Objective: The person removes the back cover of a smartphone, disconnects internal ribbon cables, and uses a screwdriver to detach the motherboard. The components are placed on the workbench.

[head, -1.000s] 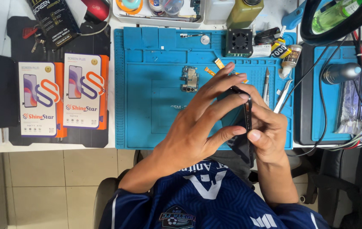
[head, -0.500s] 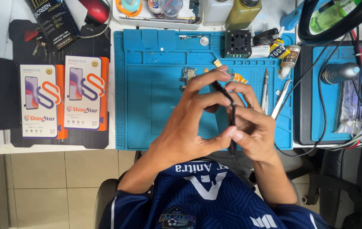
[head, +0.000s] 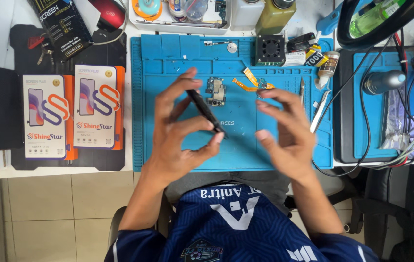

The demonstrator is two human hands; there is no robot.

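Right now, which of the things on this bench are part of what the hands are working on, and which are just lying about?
In hand or close by:
- thin black phone part, pinched in the left hand
- right hand, open, holding nothing
- small circuit board
- orange flex cable
- blue work mat

Lying about:
- two boxed phone screens
- small black fan
- tweezers
- glue tube
- red mouse

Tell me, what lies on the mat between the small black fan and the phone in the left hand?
In the head view, a small circuit board lies on the blue mat between the fan and the phone in the left hand.
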